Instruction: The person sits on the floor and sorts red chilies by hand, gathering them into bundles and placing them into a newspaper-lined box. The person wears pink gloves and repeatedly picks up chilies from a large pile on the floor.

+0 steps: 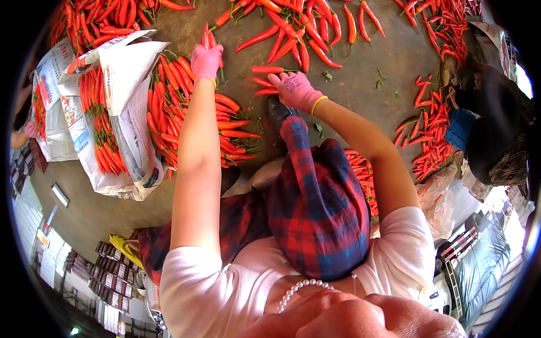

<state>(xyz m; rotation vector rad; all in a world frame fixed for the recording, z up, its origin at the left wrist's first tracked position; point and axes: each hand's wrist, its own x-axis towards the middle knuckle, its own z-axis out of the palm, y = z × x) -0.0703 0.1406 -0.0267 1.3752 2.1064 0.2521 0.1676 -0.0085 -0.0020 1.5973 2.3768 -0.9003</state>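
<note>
My left hand point(206, 61), in a pink glove with a yellow cuff, is closed around a few red chili peppers point(206, 37) at the upper left of centre. My right hand point(296, 88), gloved alike, reaches over the floor with its fingers at several red chili peppers point(267, 69); whether it grips one I cannot tell. Above it lies a loose spread of red chilies point(291, 40) with green stems. Below my left hand, beside my forearm, a large heap of chilies point(169, 105) rests against newspaper-wrapped bundles.
Chilies packed in a printed paper wrap point(134, 97) stand at left, near another wrapped bundle point(59, 105). More heaps lie at top left point(101, 21) and right point(431, 135). A person in dark clothing point(494, 118) is at the right edge; another person's gloved hand point(31, 129) shows far left.
</note>
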